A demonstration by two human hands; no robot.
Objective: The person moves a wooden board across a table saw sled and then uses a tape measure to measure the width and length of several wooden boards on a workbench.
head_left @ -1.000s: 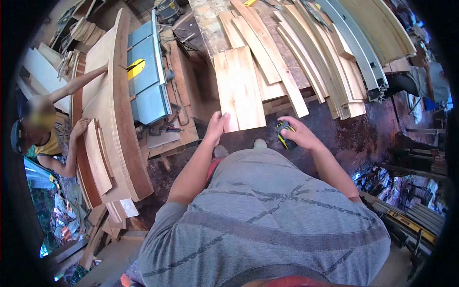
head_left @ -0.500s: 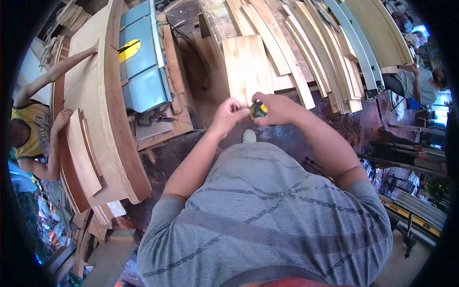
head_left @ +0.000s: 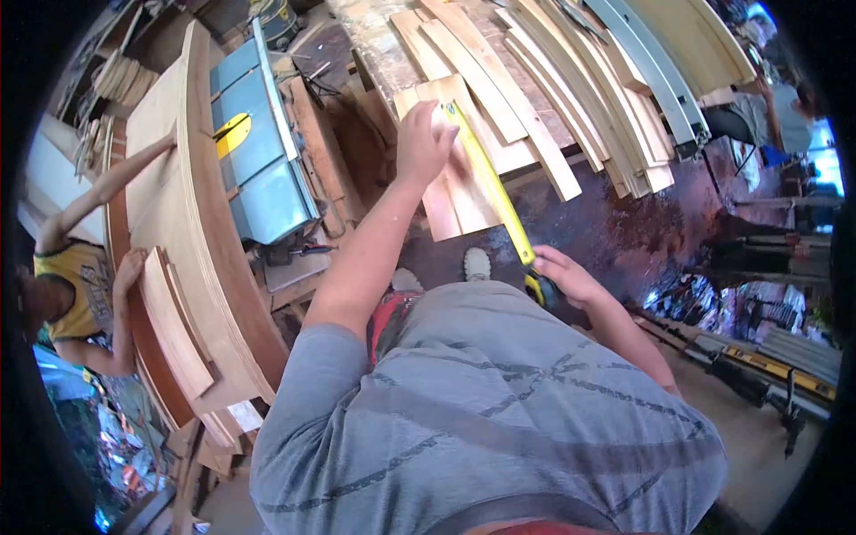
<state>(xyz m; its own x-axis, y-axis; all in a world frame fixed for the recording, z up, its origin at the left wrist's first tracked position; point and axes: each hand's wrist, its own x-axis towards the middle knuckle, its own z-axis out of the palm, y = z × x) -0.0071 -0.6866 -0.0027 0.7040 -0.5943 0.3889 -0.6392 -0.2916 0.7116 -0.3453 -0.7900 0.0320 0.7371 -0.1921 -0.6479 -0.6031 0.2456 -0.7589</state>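
A yellow tape measure is pulled out over a light wooden board that lies on the workbench. Its end is by my left hand, whose fingers are bent near the top of the board; what they pinch, if anything, is too small to tell. Lower right, past the board's near edge, my right hand is closed on the case of the tape measure, partly hidden from view. The yellow blade runs slanting between the two hands.
Curved wooden strips lie on the workbench. A blue-grey table saw with a yellow insert stands left. Beyond it, a person in a yellow top touches a large curved wooden piece. Another person is far right.
The hands were together around the tape measure and have moved apart, the left one up over the board and the right one down and right. The yellow blade now extends between them.
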